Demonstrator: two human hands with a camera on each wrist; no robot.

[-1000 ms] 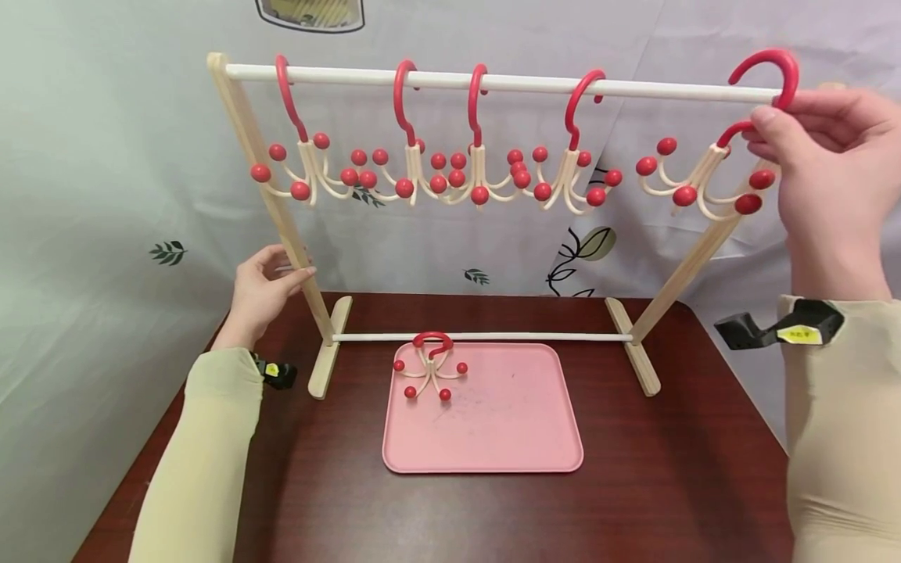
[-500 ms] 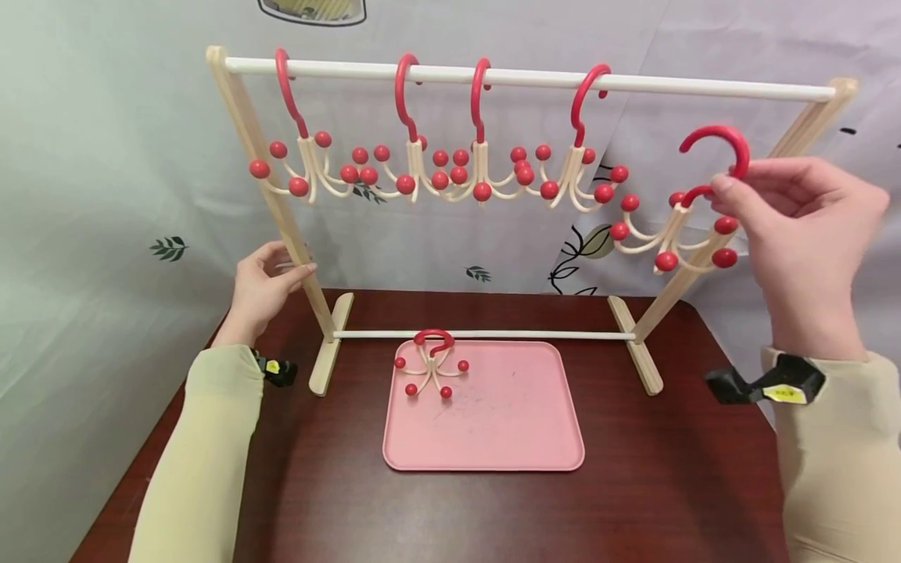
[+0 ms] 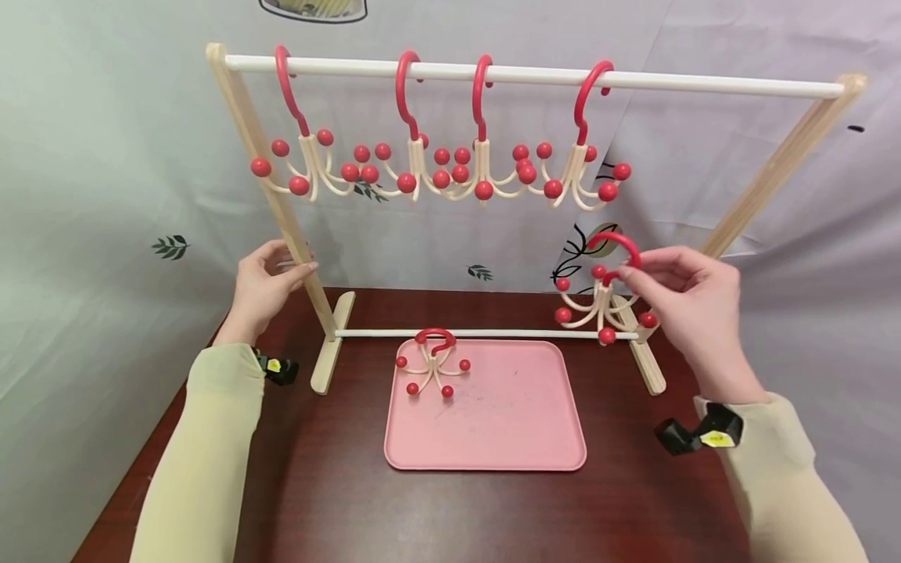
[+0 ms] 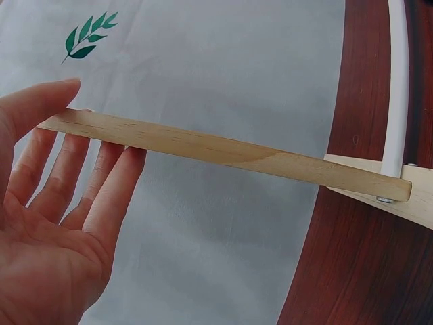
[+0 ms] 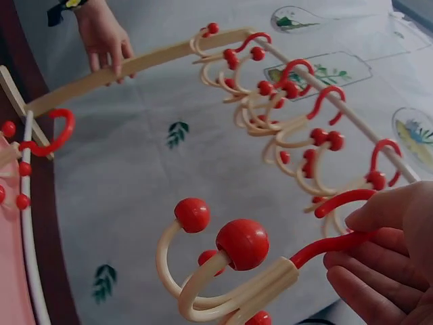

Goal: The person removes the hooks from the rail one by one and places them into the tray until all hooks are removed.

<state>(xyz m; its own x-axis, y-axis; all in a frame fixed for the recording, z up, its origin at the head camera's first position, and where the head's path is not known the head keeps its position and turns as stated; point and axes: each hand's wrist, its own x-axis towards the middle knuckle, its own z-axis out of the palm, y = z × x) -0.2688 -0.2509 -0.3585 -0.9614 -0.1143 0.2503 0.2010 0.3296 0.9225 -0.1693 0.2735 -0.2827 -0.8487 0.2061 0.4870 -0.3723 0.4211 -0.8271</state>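
Observation:
The right hand pinches the red hook of a multi-armed hanger between thumb and fingers, below the top bar and in front of the rack's right foot. In the right wrist view the hanger's red balls show close up beside the right hand. The left hand holds the rack's left post, thumb on one side and fingers on the other, as the left wrist view shows at the post. Several similar hangers hang from the white top bar.
A pink tray lies on the dark red table, with another hanger on its upper left. A lower white bar joins the rack's feet behind the tray. The right post leans outward. A patterned cloth hangs behind.
The right hand has carried its hanger from the top bar's right end down and to the left, away from the bar. The left hand stays at the post.

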